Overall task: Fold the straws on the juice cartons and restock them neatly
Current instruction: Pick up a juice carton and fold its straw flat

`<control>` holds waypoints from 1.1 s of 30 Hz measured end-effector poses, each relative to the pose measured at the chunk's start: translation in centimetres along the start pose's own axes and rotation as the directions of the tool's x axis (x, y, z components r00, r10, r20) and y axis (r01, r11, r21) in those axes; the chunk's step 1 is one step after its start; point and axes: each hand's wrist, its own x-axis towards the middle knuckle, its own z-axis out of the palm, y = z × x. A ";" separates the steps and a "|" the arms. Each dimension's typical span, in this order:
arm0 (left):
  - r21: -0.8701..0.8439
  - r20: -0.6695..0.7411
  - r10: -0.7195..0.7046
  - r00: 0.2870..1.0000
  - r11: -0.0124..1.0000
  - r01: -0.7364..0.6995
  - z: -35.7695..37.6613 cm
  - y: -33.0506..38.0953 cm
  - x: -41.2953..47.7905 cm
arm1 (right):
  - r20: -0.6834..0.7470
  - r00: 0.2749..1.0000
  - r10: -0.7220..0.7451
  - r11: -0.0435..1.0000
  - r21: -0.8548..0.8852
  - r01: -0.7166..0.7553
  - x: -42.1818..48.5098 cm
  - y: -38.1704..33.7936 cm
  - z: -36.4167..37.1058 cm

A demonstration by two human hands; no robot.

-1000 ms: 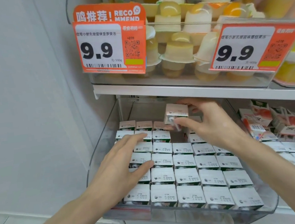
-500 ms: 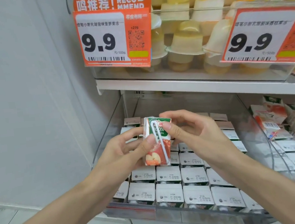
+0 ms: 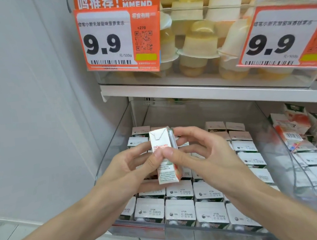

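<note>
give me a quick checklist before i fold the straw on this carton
1. Carton held by left hand and right hand: ok
2. Carton upright, top end up: ok
3. Straw on the carton's right side: ok
4. Straw folded flat: cannot tell, it shows edge on
5. Free slot in the bin to put it back: cannot tell, the hands hide the middle rows

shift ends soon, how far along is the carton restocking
Looks done: neat rows of white-topped cartons stand in the clear plastic bin. In hand: left hand and right hand hold one small white juice carton, thin straw on its side. Left: jumbled cartons at right.
</note>
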 end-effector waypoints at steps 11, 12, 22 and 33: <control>-0.079 -0.074 0.034 0.997 0.996 -0.040 -0.5 0.1 0.5 | 0.058 0.998 0.006 0.987 0.159 -0.015 0.0 0.0 -0.6; -0.071 -0.066 0.029 0.997 0.997 -0.034 -0.4 0.0 0.5 | 0.075 0.997 0.003 0.986 0.168 -0.016 -0.1 0.1 -0.6; -0.096 -0.060 -0.042 0.997 0.995 0.036 -0.6 0.2 0.7 | -0.001 1.000 -0.030 0.999 0.030 0.030 0.2 0.5 -0.9; -0.083 -0.069 0.022 0.997 0.996 -0.028 -0.9 0.0 1.0 | 0.024 0.998 -0.057 0.997 0.053 0.056 -0.1 0.6 -0.7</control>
